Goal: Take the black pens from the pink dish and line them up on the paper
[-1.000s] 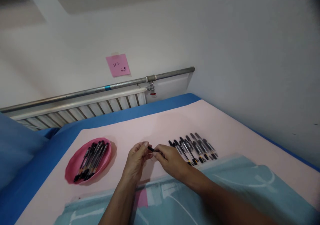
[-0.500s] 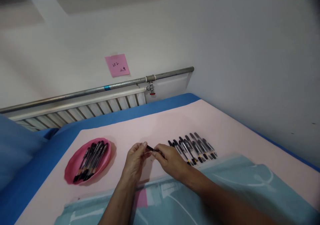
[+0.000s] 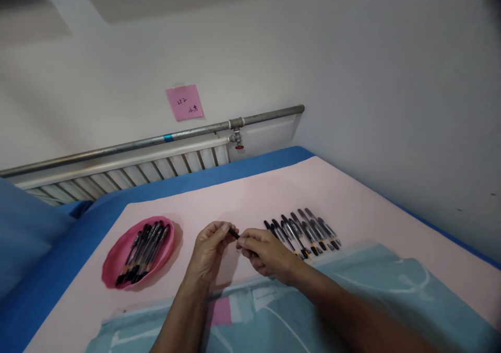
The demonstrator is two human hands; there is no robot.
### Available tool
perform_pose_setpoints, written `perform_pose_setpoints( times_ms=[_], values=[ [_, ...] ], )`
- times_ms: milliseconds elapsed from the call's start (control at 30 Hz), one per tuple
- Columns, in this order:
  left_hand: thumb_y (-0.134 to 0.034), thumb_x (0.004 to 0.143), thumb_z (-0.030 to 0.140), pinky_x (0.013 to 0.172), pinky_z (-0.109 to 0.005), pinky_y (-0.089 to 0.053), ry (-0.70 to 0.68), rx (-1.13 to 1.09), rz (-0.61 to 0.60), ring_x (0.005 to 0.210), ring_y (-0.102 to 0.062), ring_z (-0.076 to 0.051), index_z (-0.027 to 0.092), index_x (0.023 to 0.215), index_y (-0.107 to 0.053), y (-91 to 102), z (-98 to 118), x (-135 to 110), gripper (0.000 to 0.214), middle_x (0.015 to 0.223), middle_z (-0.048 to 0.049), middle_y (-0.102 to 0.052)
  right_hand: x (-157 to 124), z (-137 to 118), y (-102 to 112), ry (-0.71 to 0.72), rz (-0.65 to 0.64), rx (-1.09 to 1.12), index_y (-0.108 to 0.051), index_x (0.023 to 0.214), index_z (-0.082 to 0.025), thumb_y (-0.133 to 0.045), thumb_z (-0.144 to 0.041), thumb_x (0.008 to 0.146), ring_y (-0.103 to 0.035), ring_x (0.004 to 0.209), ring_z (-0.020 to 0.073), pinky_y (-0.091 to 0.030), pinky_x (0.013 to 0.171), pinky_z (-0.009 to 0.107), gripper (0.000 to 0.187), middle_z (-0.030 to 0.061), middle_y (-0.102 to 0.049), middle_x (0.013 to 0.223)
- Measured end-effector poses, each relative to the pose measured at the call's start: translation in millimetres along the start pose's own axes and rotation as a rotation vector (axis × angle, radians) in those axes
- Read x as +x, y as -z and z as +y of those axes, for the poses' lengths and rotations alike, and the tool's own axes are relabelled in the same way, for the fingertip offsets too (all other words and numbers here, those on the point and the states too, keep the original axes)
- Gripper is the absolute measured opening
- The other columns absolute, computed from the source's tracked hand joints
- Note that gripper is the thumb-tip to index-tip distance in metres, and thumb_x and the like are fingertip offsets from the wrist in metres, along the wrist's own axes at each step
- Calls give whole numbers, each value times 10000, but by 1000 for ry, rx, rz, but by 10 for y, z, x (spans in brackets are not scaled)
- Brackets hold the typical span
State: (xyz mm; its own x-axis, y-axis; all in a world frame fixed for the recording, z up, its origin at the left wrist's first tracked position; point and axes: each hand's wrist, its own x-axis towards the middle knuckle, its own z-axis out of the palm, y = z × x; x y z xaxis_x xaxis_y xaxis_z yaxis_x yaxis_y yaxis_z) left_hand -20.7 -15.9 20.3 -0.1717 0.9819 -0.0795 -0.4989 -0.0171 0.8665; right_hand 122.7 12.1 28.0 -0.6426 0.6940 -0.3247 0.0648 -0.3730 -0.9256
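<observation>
My left hand (image 3: 209,251) and my right hand (image 3: 266,251) meet over the pink sheet (image 3: 242,201), fingertips pinched on the two ends of one black pen (image 3: 235,234). Only a short dark piece of that pen shows between the fingers. A row of several black pens (image 3: 303,231) lies side by side just right of my right hand. To the left, a pink oval dish (image 3: 113,269) holds several more black pens (image 3: 144,251).
A pale blue patterned cloth (image 3: 371,301) covers the near edge under my forearms. Blue bedding (image 3: 47,269) borders the pink sheet at the left and back. A radiator and pipe (image 3: 156,141) run along the white wall, with a pink note (image 3: 184,102) stuck above.
My right hand has drawn slightly back toward me and turned; the left hand's fingers have lifted a little. The pen stays held between both hands.
</observation>
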Motion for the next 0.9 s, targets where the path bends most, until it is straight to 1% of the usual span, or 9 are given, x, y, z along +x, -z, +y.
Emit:
perform_pose_setpoints(
  times_ms=[67,167,267,367,433,533,700,800,900],
  values=[
    [-716,644,241,677,-241,-450,-15,-12,-27,693,-596,-126,127,677,-657,-8,9,-10,133,713,-40,-663,-26,-29,-7,-74,-71,167,-485,752,-177,-481,-305,787,-188,323,1,-83,310,139,132,-76,-410,570],
    [-700,667,253,645,-240,-447,-22,-37,-48,681,-594,-128,128,703,-660,-26,12,-21,136,717,-46,-662,-40,-53,2,-128,-151,331,-511,760,-155,-485,-290,797,-189,335,-4,-89,302,109,143,-71,-389,556],
    [-689,681,265,634,-242,-442,-9,-68,-55,710,-598,-137,131,775,-674,-42,11,-26,164,779,-58,-669,-29,-69,37,-191,-204,448,-527,767,-136,-463,-279,824,-188,332,-6,-96,292,90,167,-69,-374,547],
    [-688,681,253,687,-254,-443,5,-89,-76,789,-604,-154,136,858,-681,-48,15,-30,212,846,-72,-676,-14,-88,87,-263,-269,555,-528,768,-129,-419,-285,857,-190,318,-6,-104,280,84,210,-69,-369,533],
    [-683,685,254,669,-262,-443,11,-93,-99,731,-603,-144,139,880,-681,-47,20,-33,226,837,-70,-677,-11,-98,115,-313,-328,608,-527,771,-126,-403,-287,867,-197,308,-7,-106,274,82,224,-70,-369,523],
    [-685,680,244,601,-261,-433,15,-102,-109,588,-565,-108,144,878,-682,-38,20,-38,221,780,-51,-670,-12,-105,131,-359,-384,648,-522,770,-126,-402,-288,870,-204,296,-9,-102,270,81,225,-71,-376,511],
    [-661,710,237,587,-250,-422,14,-105,-111,578,-551,-101,145,910,-674,-32,16,-44,221,777,-39,-651,-22,-115,118,-374,-417,668,-517,771,-128,-387,-290,876,-188,290,-10,-87,270,83,233,-77,-371,497],
    [-643,729,228,563,-241,-415,4,-102,-128,576,-550,-104,138,860,-676,-36,15,-46,163,760,-36,-644,-37,-120,101,-343,-384,610,-515,767,-131,-390,-289,868,-181,301,-7,-90,276,86,225,-75,-372,499],
    [-646,725,229,550,-244,-413,-1,-105,-129,564,-548,-108,134,824,-674,-40,9,-45,140,741,-38,-642,-60,-118,66,-263,-312,524,-511,760,-141,-416,-300,852,-183,318,-2,-99,289,90,207,-73,-375,510]
  ],
)
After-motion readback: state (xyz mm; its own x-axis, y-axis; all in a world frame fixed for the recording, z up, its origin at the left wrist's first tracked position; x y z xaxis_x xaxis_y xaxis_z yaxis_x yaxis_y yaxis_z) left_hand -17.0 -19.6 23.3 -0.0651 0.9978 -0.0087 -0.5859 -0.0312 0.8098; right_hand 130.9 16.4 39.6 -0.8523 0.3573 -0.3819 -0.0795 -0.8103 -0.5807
